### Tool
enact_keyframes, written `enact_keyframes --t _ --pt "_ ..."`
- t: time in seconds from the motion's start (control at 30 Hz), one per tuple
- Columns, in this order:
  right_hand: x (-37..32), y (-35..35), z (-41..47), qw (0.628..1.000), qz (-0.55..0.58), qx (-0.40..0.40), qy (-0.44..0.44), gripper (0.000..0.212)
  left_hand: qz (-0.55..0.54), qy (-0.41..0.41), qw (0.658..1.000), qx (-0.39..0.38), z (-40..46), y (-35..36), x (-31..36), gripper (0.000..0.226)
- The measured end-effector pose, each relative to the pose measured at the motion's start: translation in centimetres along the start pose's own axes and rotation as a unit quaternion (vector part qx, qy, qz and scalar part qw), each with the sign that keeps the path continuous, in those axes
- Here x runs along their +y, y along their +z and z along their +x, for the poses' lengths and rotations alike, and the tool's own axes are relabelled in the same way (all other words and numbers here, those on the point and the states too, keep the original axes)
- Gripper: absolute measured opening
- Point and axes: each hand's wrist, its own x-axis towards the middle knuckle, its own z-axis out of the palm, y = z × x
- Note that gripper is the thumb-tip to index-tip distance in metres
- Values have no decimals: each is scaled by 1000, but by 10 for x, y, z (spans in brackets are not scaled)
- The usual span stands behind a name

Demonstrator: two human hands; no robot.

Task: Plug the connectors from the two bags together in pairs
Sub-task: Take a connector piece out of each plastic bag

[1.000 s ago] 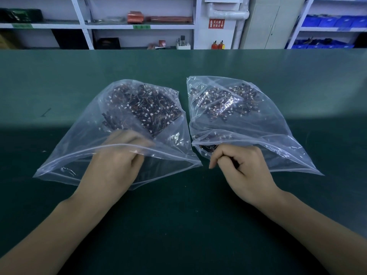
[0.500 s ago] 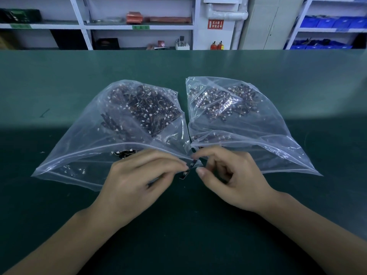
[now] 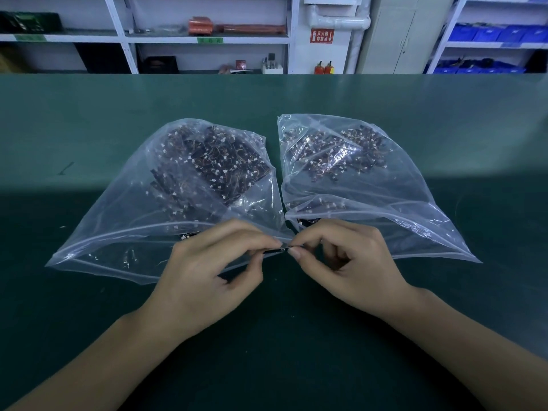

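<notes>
At frame centre, the left hand [image 3: 207, 274] and right hand [image 3: 350, 262] each pinched one end of a small dark connector pair [image 3: 280, 249] above the green table [image 3: 89, 120]. Behind lay the left bag [image 3: 142, 221] and right bag [image 3: 385, 197], both holding connectors.

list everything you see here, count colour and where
plastic bags: two, clear, side by side on the table, mouths toward the person
connectors in bags: many, dark with white tips, heaped at the far ends
held connectors: small, dark, between both hands' fingertips; count unclear
table: one, green
shelves: white, behind the table
blue bins: several, far right shelves
red sign: one, back wall
left hand: pinches a connector
right hand: pinches a connector
</notes>
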Motion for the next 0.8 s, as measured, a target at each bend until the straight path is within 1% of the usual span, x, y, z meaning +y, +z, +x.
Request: enact_keyframes --t 0.1,0.27,0.37,0.53,0.8 --pt "-1 -1 0 1000 0 15 -11 4 -12 2 1000 0 -1 0 0 18" --pt "0 -2 -1 999 5 18 -29 5 -16 -14 1000 19 -2 0 -2 9" --pt "-1 -2 -1 999 3 17 -39 5 -27 -17 999 10 -1 0 -2 6" --pt "-1 -2 1 999 6 1 -48 2 -19 -13 1000 -3 0 -1 -1 5" --pt "-2 -2 1 999 7 3 -42 4 -24 -18 1000 -8 -1 -1 -2 6"
